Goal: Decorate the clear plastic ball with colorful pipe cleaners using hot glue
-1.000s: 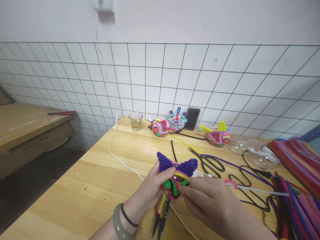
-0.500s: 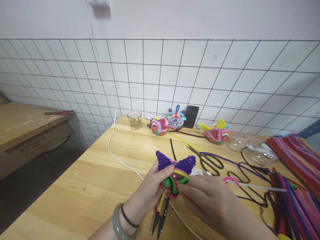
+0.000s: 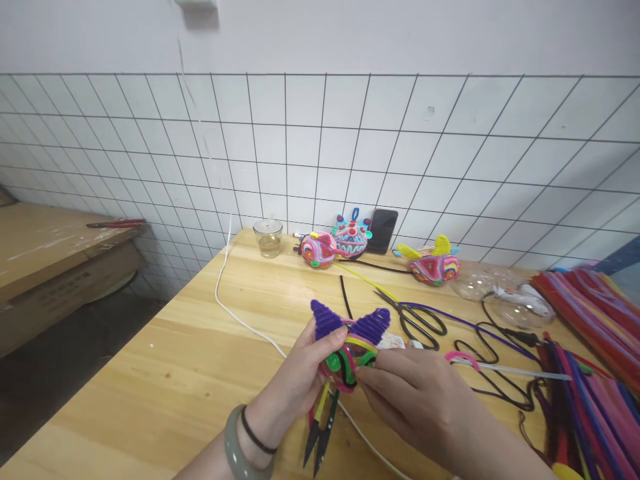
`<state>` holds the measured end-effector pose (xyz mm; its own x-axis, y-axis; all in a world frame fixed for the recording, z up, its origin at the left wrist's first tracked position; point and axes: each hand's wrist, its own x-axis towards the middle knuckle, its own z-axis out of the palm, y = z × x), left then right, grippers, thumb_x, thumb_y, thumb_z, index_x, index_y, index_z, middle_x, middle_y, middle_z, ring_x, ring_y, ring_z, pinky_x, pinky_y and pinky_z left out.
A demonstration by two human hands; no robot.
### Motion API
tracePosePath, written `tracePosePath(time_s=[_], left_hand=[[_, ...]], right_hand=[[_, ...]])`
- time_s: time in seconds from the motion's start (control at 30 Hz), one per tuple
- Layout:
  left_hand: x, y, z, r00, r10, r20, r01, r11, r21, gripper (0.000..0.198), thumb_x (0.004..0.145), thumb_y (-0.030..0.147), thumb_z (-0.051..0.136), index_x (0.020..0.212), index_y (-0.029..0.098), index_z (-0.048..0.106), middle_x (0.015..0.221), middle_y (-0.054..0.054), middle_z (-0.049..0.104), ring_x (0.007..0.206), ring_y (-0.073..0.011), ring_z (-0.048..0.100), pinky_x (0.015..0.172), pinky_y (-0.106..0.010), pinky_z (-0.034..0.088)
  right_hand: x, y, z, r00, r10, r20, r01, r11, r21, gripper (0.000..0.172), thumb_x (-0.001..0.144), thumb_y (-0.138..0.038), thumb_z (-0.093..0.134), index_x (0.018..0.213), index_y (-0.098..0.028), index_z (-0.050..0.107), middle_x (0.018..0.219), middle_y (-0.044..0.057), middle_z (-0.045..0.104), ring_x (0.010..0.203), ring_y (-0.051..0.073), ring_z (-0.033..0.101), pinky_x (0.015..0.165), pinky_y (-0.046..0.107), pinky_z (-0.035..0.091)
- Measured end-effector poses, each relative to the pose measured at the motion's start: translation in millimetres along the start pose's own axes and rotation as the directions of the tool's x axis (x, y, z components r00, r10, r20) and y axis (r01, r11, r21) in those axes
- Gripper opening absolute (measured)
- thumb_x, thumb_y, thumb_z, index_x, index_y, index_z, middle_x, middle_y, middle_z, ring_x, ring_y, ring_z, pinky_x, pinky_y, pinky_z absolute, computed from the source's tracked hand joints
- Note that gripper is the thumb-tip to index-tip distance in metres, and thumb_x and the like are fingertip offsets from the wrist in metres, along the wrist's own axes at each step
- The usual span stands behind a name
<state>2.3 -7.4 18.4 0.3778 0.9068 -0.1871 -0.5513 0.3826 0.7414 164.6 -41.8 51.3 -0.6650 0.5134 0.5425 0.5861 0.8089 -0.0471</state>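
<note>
My left hand (image 3: 303, 360) is closed round a small ball ornament (image 3: 350, 375) covered in coloured pipe cleaners, its thumb pressed on the front. Two purple pipe-cleaner ears (image 3: 371, 328) stick up from the top, and green, black, pink and yellow strips curve over the face. My right hand (image 3: 417, 387) pinches at the ornament's right side, fingertips against the black and green strips. What exactly lies between those fingertips is hidden. Just below the ornament, small snips (image 3: 320, 433) with dark pointed blades lie on the table, their handles partly covered.
Black scissors (image 3: 415, 320) lie open beyond my hands. Finished ornaments (image 3: 434, 267), a phone (image 3: 383, 231) and a glass cup (image 3: 269, 239) stand along the wall. Clear plastic balls (image 3: 520, 307) and pipe-cleaner bundles (image 3: 595, 400) are at right. A white cable (image 3: 245, 325) crosses the table (image 3: 165, 380).
The view has shifted very slightly. Both hands stay on the ornament in nearly the same pose, with the right fingertips still at its right side.
</note>
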Motion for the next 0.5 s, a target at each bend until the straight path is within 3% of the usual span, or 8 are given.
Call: tracePosePath(time_s=[0.1, 0.27, 0.4, 0.5], left_hand=[[-0.2, 0.2, 0.8, 1.000, 0.000, -0.007, 0.000, 1.000, 0.009, 0.022, 0.074, 0.027, 0.072, 0.092, 0.014, 0.068, 0.084, -0.007, 0.074, 0.063, -0.0136, 0.064, 0.058, -0.023, 0.049], [0.9, -1.5, 0.0, 1.000, 0.002, -0.010, -0.002, 1.000, -0.006, 0.025, 0.073, 0.027, 0.073, 0.093, 0.013, 0.068, 0.092, -0.009, 0.073, 0.070, -0.0158, 0.066, 0.061, -0.024, 0.049], [1.4, -2.6, -1.0, 1.000, -0.007, -0.013, 0.007, 1.000, 0.000, 0.025, 0.071, 0.029, 0.074, 0.090, 0.014, 0.069, 0.086, -0.007, 0.073, 0.058, -0.0135, 0.063, 0.055, -0.024, 0.047], [1.3, -3.5, -1.0, 1.000, 0.000, -0.014, 0.000, 1.000, 0.002, 0.024, 0.072, 0.029, 0.073, 0.089, 0.013, 0.068, 0.092, -0.008, 0.073, 0.058, -0.0129, 0.063, 0.060, -0.026, 0.048]], right_hand=[[-1.0, 0.4, 0.0, 1.000, 0.006, 0.006, -0.006, 1.000, -0.004, 0.023, 0.094, -0.010, 0.042, 0.090, -0.015, 0.064, 0.065, 0.001, 0.059, 0.052, 0.012, 0.046, 0.048, 0.027, 0.029], [-1.9, 0.9, 0.0, 1.000, -0.004, 0.013, 0.004, 1.000, -0.008, 0.022, 0.094, -0.011, 0.042, 0.090, -0.015, 0.064, 0.063, 0.000, 0.055, 0.051, 0.012, 0.042, 0.048, 0.026, 0.027], [-2.2, 0.9, 0.7, 0.998, 0.002, 0.057, 0.001, 0.999, -0.041, 0.024, 0.094, -0.011, 0.040, 0.088, -0.016, 0.062, 0.063, 0.000, 0.053, 0.051, 0.012, 0.041, 0.048, 0.027, 0.025], [-3.1, 0.8, 2.6, 0.996, 0.016, 0.086, -0.008, 0.996, -0.089, 0.029, 0.095, -0.011, 0.037, 0.077, -0.018, 0.059, 0.063, -0.001, 0.051, 0.049, 0.012, 0.038, 0.048, 0.027, 0.023]])
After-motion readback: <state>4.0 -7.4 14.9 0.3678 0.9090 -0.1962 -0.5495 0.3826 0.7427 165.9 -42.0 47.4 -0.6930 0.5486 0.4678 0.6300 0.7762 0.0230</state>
